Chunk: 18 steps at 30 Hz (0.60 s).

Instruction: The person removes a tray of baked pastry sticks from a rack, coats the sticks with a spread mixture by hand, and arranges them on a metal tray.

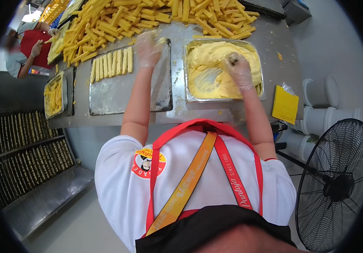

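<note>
The row of sticks (112, 64) fills only the far left part of the tray (120, 99); behind it, a heap (122, 21) is left. Over it is the left hand (148, 49) (its grip I cannot tell); right of it, at the cream (206, 55), the right hand (238, 72) grips a dark handle (233, 60).

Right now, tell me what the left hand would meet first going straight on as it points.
The left hand would likely meet the pile of yellow sticks just past the tray, though its height is unclear.
</note>
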Available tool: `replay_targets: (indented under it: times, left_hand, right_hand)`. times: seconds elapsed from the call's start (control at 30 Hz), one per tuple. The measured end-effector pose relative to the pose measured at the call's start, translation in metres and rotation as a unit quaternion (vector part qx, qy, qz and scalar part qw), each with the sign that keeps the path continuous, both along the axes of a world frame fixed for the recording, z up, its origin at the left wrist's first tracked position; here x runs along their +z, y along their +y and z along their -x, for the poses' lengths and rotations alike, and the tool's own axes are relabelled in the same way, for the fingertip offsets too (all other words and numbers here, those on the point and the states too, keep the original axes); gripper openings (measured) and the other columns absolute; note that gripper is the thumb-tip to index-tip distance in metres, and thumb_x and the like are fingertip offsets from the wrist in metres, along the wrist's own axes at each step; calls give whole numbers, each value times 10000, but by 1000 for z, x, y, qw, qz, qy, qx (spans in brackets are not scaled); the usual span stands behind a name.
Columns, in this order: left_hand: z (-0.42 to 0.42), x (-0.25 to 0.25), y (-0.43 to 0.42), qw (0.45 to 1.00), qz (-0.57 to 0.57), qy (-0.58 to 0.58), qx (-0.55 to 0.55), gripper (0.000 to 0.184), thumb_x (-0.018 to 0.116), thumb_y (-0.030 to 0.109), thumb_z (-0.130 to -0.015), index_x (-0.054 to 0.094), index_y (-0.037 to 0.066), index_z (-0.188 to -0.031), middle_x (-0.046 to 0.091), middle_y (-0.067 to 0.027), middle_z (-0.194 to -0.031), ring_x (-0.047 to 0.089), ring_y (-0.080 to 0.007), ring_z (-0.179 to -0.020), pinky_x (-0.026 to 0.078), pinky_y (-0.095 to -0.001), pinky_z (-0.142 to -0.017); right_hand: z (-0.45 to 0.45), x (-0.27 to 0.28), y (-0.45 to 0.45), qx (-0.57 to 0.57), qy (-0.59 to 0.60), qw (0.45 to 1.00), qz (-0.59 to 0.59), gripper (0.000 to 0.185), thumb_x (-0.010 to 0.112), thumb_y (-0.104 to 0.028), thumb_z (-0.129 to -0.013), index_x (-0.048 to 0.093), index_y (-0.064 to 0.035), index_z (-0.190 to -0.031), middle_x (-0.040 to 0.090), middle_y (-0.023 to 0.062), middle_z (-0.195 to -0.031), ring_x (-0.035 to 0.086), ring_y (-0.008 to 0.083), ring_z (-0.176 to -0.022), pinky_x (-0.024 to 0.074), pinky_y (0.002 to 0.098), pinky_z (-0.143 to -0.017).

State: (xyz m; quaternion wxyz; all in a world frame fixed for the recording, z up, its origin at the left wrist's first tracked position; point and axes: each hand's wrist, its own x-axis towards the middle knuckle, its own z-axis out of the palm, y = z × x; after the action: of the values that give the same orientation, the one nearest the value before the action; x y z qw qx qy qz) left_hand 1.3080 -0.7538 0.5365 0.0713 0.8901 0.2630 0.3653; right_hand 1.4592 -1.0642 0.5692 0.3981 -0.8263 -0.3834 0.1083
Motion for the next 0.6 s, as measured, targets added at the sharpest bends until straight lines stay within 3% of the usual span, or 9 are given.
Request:
replay_targets:
  times: [0.07, 0.23, 0.3, 0.33, 0.4, 0.47, 0.5, 0.53, 0.6]
  left_hand:
    - [-58, 14, -9, 979, 177, 70, -67, 519, 793, 387, -750, 633, 41, -1101, 654, -159, -959, 616, -315, -895, 487, -443, -767]
    - [-182, -38, 1, 829, 545, 82, -92, 535, 739, 388, -850, 618, 37, -1235, 672, -145, -1060, 647, -208, -776, 547, -378, -621]
    - [-199, -37, -7, 823, 552, 86, -102, 459, 718, 363, -877, 646, 43, -1198, 673, -120, -1048, 635, -184, -712, 549, -337, -568]
    - [-207, -53, 2, 762, 633, 52, -130, 366, 705, 319, -892, 676, 59, -1148, 690, -96, -1025, 656, -174, -716, 559, -306, -596]
    - [-205, -66, 27, 912, 309, 124, -242, 310, 717, 269, -875, 688, 67, -1108, 704, -81, -964, 675, -170, -712, 555, -295, -583]
    - [-199, -71, 31, 929, 253, 131, -235, 265, 717, 217, -856, 696, 66, -1073, 713, -72, -904, 692, -168, -714, 555, -290, -588]
    - [-177, -26, 4, 903, 374, 106, -181, 248, 711, 190, -846, 697, 62, -1058, 715, -71, -874, 700, -169, -718, 556, -290, -599]
    - [-161, 0, -15, 860, 489, 80, -123, 232, 705, 163, -836, 698, 58, -1043, 716, -70, -844, 708, -170, -722, 557, -291, -610]
    - [-150, -4, -9, 897, 404, 121, -136, 229, 693, 133, -811, 696, 37, -1018, 715, -66, -822, 703, -155, -707, 554, -290, -637]
  right_hand:
    - [14, -3, 8, 41, -161, 985, -51, 181, 658, -168, -838, 662, -29, -954, 648, 134, -795, 625, 338, -783, 517, 411, -762]
    - [30, 7, 25, 200, 228, 951, 56, 221, 693, -231, -847, 658, -35, -945, 676, 115, -838, 648, 236, -752, 516, 330, -720]
    - [5, -12, 29, 61, 180, 982, -1, 240, 690, -255, -836, 645, -24, -883, 644, 119, -738, 624, 220, -671, 498, 335, -660]
    - [-3, -5, 29, 0, 157, 987, -36, 240, 666, -254, -830, 626, -18, -835, 602, 130, -681, 597, 235, -635, 484, 364, -641]
    - [-10, -3, 29, -39, 6, 993, -108, 228, 634, -238, -835, 610, -12, -820, 592, 157, -664, 586, 325, -631, 480, 411, -635]
    - [8, -10, 23, 60, -39, 989, -128, 212, 636, -224, -835, 611, -13, -831, 613, 168, -707, 588, 358, -661, 488, 416, -647]
    - [22, -10, 18, 108, -60, 983, -138, 205, 637, -217, -835, 612, -14, -837, 623, 174, -728, 589, 374, -676, 491, 418, -652]
    - [36, 4, 13, 168, 3, 980, -108, 183, 654, -202, -828, 620, -22, -832, 616, 178, -735, 593, 363, -679, 495, 416, -661]
    - [25, -1, 11, 186, 171, 968, -3, 193, 661, -212, -832, 617, -24, -827, 604, 181, -731, 592, 365, -682, 495, 421, -664]
